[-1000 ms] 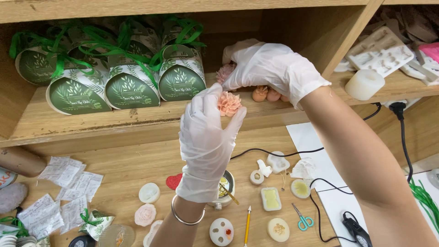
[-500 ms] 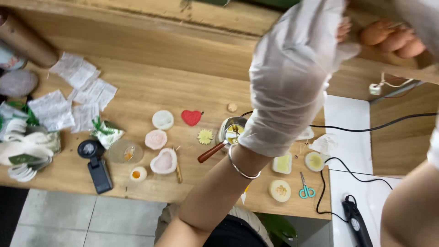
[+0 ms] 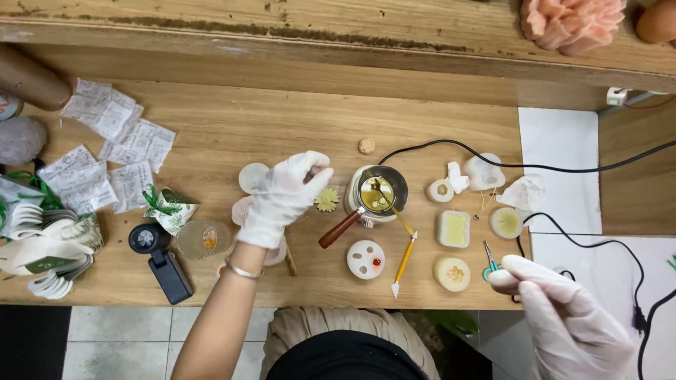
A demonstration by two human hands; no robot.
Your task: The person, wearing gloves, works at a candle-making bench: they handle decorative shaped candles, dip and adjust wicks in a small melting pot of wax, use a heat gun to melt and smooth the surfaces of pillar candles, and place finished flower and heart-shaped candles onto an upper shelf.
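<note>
My left hand (image 3: 285, 198), in a white glove, hovers low over the wooden table (image 3: 296, 119). Its fingers are curled, and the thumb and forefinger meet just left of a small metal melting pot (image 3: 374, 191) with a wooden handle. A yellow flower-shaped piece (image 3: 326, 200) lies right by the fingertips. What is under the palm is hidden. My right hand (image 3: 563, 317), also gloved, comes in at the lower right. It holds nothing, and its fingertips are close to small green scissors (image 3: 490, 263). A pink flower piece (image 3: 574, 21) rests on the shelf above.
Several silicone moulds lie around the pot: a round white one (image 3: 366, 259), a square one (image 3: 453, 227) and a round one (image 3: 451, 273). A yellow-handled tool (image 3: 404, 262) lies beside them. White sachets (image 3: 105, 141) cover the left side, near a black device (image 3: 160, 259). Black cables (image 3: 563, 167) cross the right.
Both hands have come down from the shelf, leaving the pink flower piece there. The view has tipped down to the table. My left hand now sits over the spot where a red heart lay.
</note>
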